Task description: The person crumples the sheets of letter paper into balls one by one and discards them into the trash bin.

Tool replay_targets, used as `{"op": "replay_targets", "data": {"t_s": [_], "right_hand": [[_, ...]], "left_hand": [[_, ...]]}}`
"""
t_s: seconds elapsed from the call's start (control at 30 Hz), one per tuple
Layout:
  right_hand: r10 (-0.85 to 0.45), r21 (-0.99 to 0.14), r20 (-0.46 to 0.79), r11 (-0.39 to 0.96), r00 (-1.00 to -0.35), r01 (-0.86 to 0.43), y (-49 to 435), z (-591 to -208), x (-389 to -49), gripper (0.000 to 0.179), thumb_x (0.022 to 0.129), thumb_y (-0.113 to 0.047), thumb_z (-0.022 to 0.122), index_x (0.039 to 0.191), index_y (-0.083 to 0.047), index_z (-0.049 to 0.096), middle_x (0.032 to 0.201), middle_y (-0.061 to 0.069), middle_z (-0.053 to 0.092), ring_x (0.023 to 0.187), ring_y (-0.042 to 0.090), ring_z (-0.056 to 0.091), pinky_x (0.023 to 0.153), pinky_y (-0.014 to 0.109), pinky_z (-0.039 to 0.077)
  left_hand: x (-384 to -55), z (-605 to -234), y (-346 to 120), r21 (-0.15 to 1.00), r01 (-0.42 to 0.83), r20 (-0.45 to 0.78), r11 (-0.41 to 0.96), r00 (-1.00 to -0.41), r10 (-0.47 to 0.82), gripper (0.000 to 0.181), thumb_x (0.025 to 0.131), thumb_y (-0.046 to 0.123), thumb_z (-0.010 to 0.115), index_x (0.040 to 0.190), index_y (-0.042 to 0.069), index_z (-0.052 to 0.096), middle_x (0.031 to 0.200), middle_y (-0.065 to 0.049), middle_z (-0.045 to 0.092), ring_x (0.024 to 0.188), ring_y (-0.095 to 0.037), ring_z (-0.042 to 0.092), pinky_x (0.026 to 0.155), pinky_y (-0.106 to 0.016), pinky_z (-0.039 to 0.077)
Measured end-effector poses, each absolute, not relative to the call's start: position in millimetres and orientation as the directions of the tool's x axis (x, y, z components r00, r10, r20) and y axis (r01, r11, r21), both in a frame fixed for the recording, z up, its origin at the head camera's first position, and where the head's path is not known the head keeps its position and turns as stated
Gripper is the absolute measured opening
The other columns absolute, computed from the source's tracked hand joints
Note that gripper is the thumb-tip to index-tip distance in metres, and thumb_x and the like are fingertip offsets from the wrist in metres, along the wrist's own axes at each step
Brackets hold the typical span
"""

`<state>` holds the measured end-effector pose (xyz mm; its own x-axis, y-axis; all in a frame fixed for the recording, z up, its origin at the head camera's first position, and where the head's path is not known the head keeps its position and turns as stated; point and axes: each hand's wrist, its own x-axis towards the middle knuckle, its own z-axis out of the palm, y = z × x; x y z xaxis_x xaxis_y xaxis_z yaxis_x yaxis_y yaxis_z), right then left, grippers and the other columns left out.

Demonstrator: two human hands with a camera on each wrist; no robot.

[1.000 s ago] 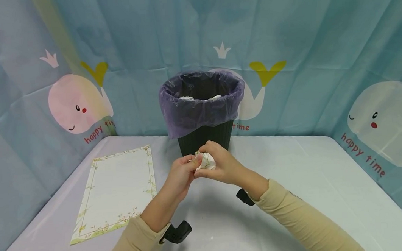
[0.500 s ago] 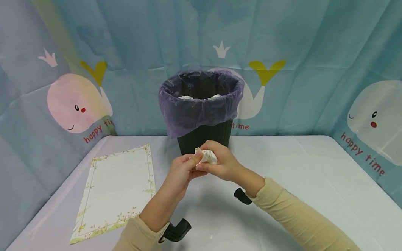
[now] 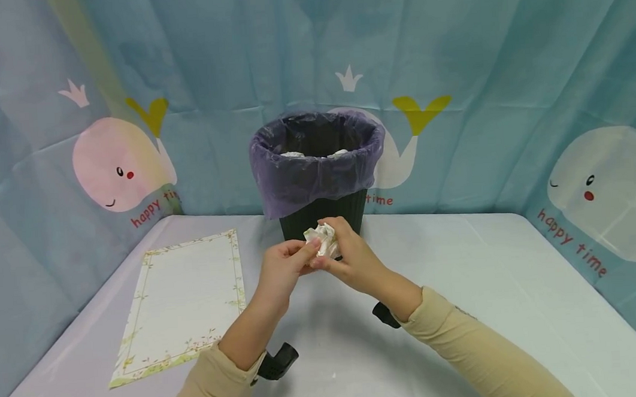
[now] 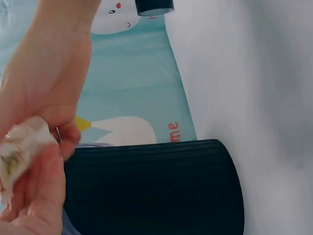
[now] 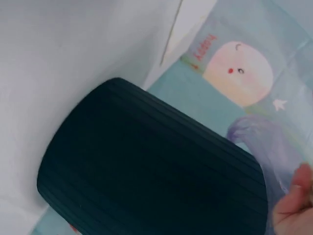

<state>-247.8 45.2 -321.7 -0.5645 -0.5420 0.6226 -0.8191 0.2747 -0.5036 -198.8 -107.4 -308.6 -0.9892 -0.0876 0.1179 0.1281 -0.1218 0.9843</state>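
Crumpled paper [image 3: 325,237] up btwn L hand [image 3: 280,269] & R hand [image 3: 358,259], above the desk [image 3: 438,336], in front of the bin [image 3: 295,225]! L fingers pinch it w/ thumb; R fingers curl round its right side. Prob. v. light, soft, bit springy, not slippery; might tear if tugged. Best hold: cup it whole, not by a loose corner.

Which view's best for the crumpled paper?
Head: the crumpled paper stands out clearly between the left hand and right hand, only partly covered. Left wrist shows it larger, but blurred and against the frame's left edge. Right wrist: can't make it out; just part of one hand at the right edge.
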Motion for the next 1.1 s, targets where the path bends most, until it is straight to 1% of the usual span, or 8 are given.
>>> {"op": "replay_targets", "data": {"t_s": [0.13, 0.3, 0.43, 0.6, 0.77, 0.87, 0.97, 1.1], "right_hand": [[-0.5, -0.469, 0.681, 0.262, -0.535, -0.843, 45, -324, -250, 0.086, 0.088, -0.073, 0.038, 0.118, 0.007, 0.046, 0.103, 0.019, 0.059, 0.083, 0.026, 0.06, 0.07, 0.036, 0.056], [-0.408, -0.38, 0.806, 0.199, -0.428, -0.904, 40, -331, -254, 0.069, 0.096, -0.061, 0.042, 0.105, 0.006, 0.05, 0.086, 0.017, 0.063, 0.068, 0.024, 0.06, 0.059, 0.03, 0.055], [-0.351, -0.354, 0.853, 0.154, -0.386, -0.923, 35, -337, -256, 0.055, 0.099, -0.05, 0.046, 0.1, 0.005, 0.052, 0.081, 0.017, 0.064, 0.065, 0.026, 0.063, 0.058, 0.029, 0.056], [-0.323, -0.345, 0.868, 0.156, -0.378, -0.926, 36, -340, -257, 0.052, 0.1, -0.048, 0.047, 0.096, 0.003, 0.053, 0.08, 0.017, 0.064, 0.063, 0.026, 0.063, 0.057, 0.03, 0.056], [-0.379, -0.418, 0.807, 0.175, -0.453, -0.891, 39, -329, -255, 0.059, 0.097, -0.054, 0.048, 0.106, 0.004, 0.055, 0.092, 0.017, 0.064, 0.073, 0.026, 0.062, 0.063, 0.031, 0.056], [-0.411, -0.5, 0.746, 0.174, -0.524, -0.848, 46, -320, -252, 0.056, 0.095, -0.05, 0.058, 0.116, 0.002, 0.056, 0.106, 0.017, 0.06, 0.087, 0.026, 0.059, 0.07, 0.029, 0.054], [-0.392, -0.598, 0.698, 0.142, -0.599, -0.789, 56, -312, -250, 0.045, 0.091, -0.028, 0.071, 0.121, 0.001, 0.057, 0.118, 0.018, 0.052, 0.098, 0.026, 0.054, 0.076, 0.026, 0.051], [-0.362, -0.708, 0.633, 0.089, -0.685, -0.701, 69, -302, -250, 0.046, 0.085, 0.0, 0.071, 0.127, 0.003, 0.054, 0.121, 0.018, 0.048, 0.098, 0.022, 0.051, 0.077, 0.022, 0.049]], "left_hand": [[-202, -310, -110, 0.979, 0.083, 0.084, -0.187, -0.996, -0.004, 0.024, 0.097, 0.009, 0.059, 0.092, -0.013, 0.068, 0.074, -0.003, 0.066, 0.068, -0.013, 0.067, 0.071, -0.03, 0.057], [-205, -315, -111, 0.96, 0.036, 0.058, -0.276, -0.996, 0.073, 0.027, 0.1, 0.01, 0.053, 0.092, -0.01, 0.069, 0.078, -0.004, 0.068, 0.069, -0.014, 0.069, 0.07, -0.031, 0.057], [-207, -321, -109, 0.95, 0.035, 0.054, -0.311, -0.997, 0.053, 0.027, 0.1, 0.009, 0.052, 0.085, -0.002, 0.07, 0.075, -0.004, 0.068, 0.066, -0.013, 0.068, 0.068, -0.028, 0.057], [-206, -325, -104, 0.959, 0.05, 0.062, -0.279, -0.998, 0.034, 0.027, 0.101, 0.011, 0.051, 0.085, -0.001, 0.069, 0.077, -0.003, 0.068, 0.069, -0.013, 0.069, 0.068, -0.028, 0.057], [-209, -319, -110, 0.982, 0.075, 0.087, -0.173, -0.995, 0.058, 0.029, 0.102, 0.021, 0.053, 0.095, -0.004, 0.067, 0.084, -0.005, 0.07, 0.078, -0.017, 0.07, 0.072, -0.03, 0.057], [-208, -312, -119, 0.994, 0.094, 0.1, -0.056, -0.989, 0.106, 0.034, 0.102, 0.026, 0.052, 0.107, -0.006, 0.063, 0.093, -0.007, 0.072, 0.086, -0.02, 0.07, 0.074, -0.031, 0.056], [-210, -301, -132, 0.989, 0.147, 0.147, 0.003, -0.987, 0.072, 0.034, 0.101, 0.022, 0.054, 0.116, -0.007, 0.06, 0.098, -0.006, 0.071, 0.084, -0.017, 0.07, 0.073, -0.03, 0.055], [-221, -277, -148, 0.956, 0.291, 0.293, 0.038, -0.939, -0.179, 0.031, 0.099, 0.012, 0.058, 0.126, -0.004, 0.056, 0.098, -0.001, 0.065, 0.082, -0.008, 0.063, 0.073, -0.026, 0.051]]}}
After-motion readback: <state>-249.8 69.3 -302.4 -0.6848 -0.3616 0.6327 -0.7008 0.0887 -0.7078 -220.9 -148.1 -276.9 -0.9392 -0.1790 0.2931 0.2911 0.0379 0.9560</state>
